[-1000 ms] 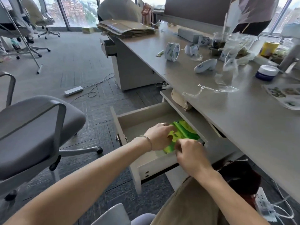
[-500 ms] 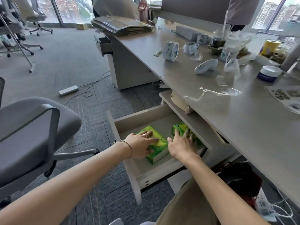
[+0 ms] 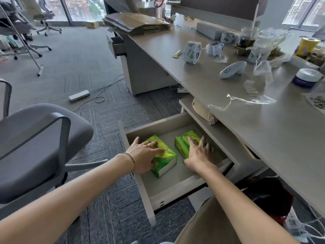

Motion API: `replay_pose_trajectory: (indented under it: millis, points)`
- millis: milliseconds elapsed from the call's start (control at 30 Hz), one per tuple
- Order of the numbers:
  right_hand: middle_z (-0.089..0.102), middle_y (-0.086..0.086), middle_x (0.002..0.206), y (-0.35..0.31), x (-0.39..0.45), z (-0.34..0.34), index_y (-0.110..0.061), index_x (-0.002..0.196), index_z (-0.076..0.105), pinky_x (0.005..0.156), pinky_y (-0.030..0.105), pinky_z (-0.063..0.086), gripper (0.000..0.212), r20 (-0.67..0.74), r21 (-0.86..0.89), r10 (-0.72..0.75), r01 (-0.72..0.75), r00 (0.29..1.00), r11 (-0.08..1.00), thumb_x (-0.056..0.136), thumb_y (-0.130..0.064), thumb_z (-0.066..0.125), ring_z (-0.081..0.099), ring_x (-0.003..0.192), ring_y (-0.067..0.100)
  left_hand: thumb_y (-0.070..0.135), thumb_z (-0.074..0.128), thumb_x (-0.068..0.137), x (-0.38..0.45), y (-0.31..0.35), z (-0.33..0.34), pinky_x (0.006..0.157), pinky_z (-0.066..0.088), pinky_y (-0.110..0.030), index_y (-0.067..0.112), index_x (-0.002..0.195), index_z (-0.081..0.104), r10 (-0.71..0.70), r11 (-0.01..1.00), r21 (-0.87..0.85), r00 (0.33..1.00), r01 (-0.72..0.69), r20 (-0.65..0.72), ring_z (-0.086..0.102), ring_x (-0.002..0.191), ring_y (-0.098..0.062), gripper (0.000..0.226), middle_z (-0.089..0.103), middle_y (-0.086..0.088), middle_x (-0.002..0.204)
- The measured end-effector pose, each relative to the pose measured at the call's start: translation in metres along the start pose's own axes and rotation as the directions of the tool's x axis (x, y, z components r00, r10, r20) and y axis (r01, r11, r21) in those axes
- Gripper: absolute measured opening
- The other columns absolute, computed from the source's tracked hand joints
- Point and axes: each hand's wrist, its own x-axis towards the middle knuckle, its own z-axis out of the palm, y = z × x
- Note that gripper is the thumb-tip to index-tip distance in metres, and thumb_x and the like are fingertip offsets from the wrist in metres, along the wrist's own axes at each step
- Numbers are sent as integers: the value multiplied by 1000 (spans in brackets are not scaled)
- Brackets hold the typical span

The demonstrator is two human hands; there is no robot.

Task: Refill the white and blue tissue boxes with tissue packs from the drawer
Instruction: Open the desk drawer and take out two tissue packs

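Parted now: left hand [image 3: 144, 155] grips left pack [image 3: 167, 160], right hand [image 3: 198, 154] flat on right pack [image 3: 182, 143]; both lengthwise front-to-back.

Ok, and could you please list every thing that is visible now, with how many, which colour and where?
tissue packs: 2, green, in the drawer, apart; left pack, right pack
drawer: 1, beige, pulled open under the desk
desk: 1, grey-brown, on the right
tape roll: 1, white with print, standing on the desk
jar: 1, dark blue, white lid, on the desk
clear plastic wrap: 1, transparent, desk above the drawer
cardboard stack: 1, brown, desk's far end
office chair: 1, grey, on the left
power strip: 1, white, on the floor
left hand: on the left pack, thumb round its near end
right hand: flat on the right pack, fingers spread
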Motion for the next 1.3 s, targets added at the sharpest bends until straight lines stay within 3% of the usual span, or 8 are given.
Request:
replay_pose_trajectory:
  millis: [133, 400, 600, 767, 933, 1033, 1167, 1300]
  points:
    - [33, 27, 151, -7, -3, -3, -34, 159, 9, 117, 53, 23, 104, -43, -25, 2, -3, 999, 1000, 76, -48, 71, 26, 142, 44, 44, 47, 98, -5, 1, 4, 123, 12, -59, 41, 158, 22, -7, 1000, -10, 999, 6, -37, 19, 156, -25, 64, 17, -6, 169]
    - [39, 18, 132, -22, -56, -39, -35, 157, 12, 99, 47, 45, 97, -104, 146, -40, 55, 994, 988, 75, -35, 65, 48, 116, 38, 19, 54, 90, -7, -1, 0, 120, 29, -45, 35, 160, 15, 19, 1000, -26, 999, -18, 36, 18, 155, -30, 82, 12, -14, 169]
    - [41, 10, 125, -16, -96, -68, -42, 155, 11, 99, 48, 46, 100, -129, 201, -99, 123, 987, 972, 70, -41, 63, 50, 110, 33, 23, 72, 83, 19, 6, -7, 123, 12, -61, 25, 162, -1, 115, 974, 186, 989, -132, 98, -3, 157, -32, 108, -6, -17, 169]
    - [39, 7, 126, -6, -115, -83, -43, 156, 10, 96, 38, 43, 100, -159, 218, -127, 160, 979, 963, 74, -39, 68, 42, 108, 24, 32, 80, 74, 39, 10, -5, 122, 9, -63, 26, 162, 3, 181, 959, 194, 973, -207, 141, 13, 155, -33, 117, 13, -18, 168]
    - [39, 4, 127, 6, -131, -95, -46, 154, 11, 102, 39, 43, 102, -213, 241, -149, 200, 966, 950, 72, -41, 71, 43, 114, 23, 47, 78, 68, 35, 8, -6, 123, 16, -52, 27, 158, 19, 162, 985, 66, 986, -160, -26, 37, 143, -34, 109, 39, -16, 151]
    - [40, 1, 126, 11, -140, -103, -48, 154, 13, 100, 37, 40, 101, -249, 241, -179, 240, 952, 940, 71, -39, 71, 42, 109, 20, 63, 73, 65, 25, 11, -12, 112, 32, -37, 25, 151, 27, 99, 993, -47, 982, -108, -161, 49, 125, -31, 105, 47, -12, 136]
    - [43, -3, 125, 18, -149, -120, -47, 153, 17, 100, 34, 38, 103, -315, 232, -235, 315, 919, 920, 67, -31, 70, 41, 108, 16, 64, 75, 60, 5, 20, -24, 97, 42, -28, 31, 147, 25, -7, 945, -322, 978, -62, -209, 51, 119, -25, 106, 45, -2, 127]
    - [41, -9, 116, 26, -159, -142, -45, 155, 15, 96, 29, 31, 111, -413, 204, -262, 369, 872, 907, 64, -18, 72, 41, 109, 14, 63, 76, 54, -19, 21, -48, 100, 47, -34, 37, 150, 21, -43, 880, -463, 956, -102, -291, 51, 116, -18, 113, 42, 6, 125]
